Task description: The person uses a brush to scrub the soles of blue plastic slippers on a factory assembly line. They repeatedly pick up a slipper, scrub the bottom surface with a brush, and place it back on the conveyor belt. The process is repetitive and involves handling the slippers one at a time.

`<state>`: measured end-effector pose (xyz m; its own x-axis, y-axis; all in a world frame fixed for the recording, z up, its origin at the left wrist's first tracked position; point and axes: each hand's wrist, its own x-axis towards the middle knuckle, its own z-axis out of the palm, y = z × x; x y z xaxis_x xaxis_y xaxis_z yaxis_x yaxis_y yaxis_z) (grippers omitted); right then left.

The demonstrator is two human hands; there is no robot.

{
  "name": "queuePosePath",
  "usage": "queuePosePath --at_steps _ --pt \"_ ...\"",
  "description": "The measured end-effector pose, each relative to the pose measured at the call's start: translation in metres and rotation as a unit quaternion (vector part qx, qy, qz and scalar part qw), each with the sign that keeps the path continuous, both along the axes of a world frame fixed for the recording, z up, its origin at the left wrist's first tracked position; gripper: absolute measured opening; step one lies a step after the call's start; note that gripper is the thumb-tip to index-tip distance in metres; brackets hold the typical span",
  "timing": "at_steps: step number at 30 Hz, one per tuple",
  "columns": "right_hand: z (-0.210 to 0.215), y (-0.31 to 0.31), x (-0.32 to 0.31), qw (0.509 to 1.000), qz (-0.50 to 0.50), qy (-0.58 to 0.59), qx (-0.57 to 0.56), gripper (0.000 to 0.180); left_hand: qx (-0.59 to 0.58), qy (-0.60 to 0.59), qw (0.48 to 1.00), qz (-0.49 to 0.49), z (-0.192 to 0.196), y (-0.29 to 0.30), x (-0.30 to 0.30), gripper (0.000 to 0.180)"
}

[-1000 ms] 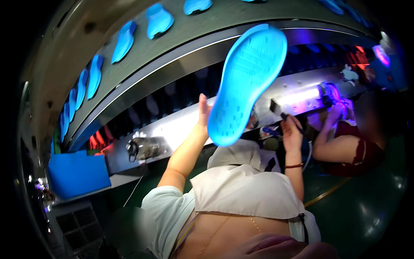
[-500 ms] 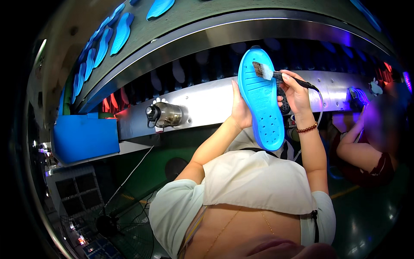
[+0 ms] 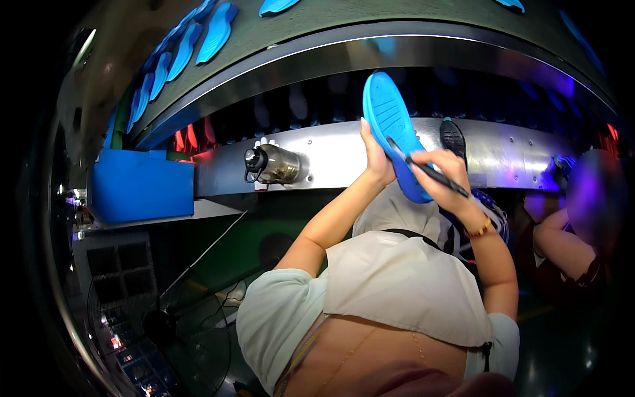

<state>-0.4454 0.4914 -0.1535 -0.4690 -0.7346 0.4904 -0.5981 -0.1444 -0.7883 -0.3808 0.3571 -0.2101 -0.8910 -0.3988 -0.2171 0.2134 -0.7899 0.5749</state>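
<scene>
My left hand (image 3: 378, 159) is closed on the left edge of a bright blue shoe sole (image 3: 389, 108), holding it tilted above the metal ledge with its ribbed side up. In my right hand (image 3: 446, 177) is a black-handled brush (image 3: 401, 152), pinched in the fingers. The brush head lies against the middle of the sole, and its bristles can hardly be made out. My right hand and the brush hide part of the sole's lower half. Just right of the sole, a dark treaded sole (image 3: 452, 140) rests on the ledge.
A dark bottle (image 3: 279, 165) lies on the metal ledge (image 3: 337, 155), left of my hands. Farther left is a blue box (image 3: 142, 187). Beyond the ledge, a green belt (image 3: 344, 14) carries several blue soles (image 3: 217, 33). Another person's arm (image 3: 557, 241) is at the right.
The brush has moved from the sole's upper part down to its middle, my right hand now lower and turned over the sole. The sole is tilted differently, and the whole view has shifted slightly.
</scene>
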Motion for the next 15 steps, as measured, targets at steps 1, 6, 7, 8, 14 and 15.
queuePosePath --at_steps 1,6,7,8,14,15 --pt "-0.001 0.010 0.003 0.999 0.016 0.000 0.031 0.014 -0.019 -0.015 1.000 0.003 0.001 -0.002 0.005 0.089" --pt "0.016 0.039 -0.016 0.970 0.126 -0.178 0.104 0.013 0.028 0.011 0.997 -0.077 0.016 0.001 0.012 0.094" --pt "0.022 0.033 -0.023 0.974 0.086 -0.200 0.068 0.013 0.047 -0.009 0.996 -0.079 0.025 0.008 0.010 0.095" --pt "0.027 0.026 -0.030 0.974 0.047 -0.220 0.032 0.012 0.067 -0.029 0.994 -0.080 0.029 0.015 0.010 0.096" --pt "0.029 0.012 -0.026 0.979 0.115 -0.163 -0.030 0.016 0.088 0.025 0.992 -0.082 0.045 0.034 0.004 0.092" --pt "0.036 0.019 -0.028 0.957 0.187 -0.222 0.018 0.016 0.111 -0.008 0.991 -0.073 0.048 0.030 0.005 0.092"
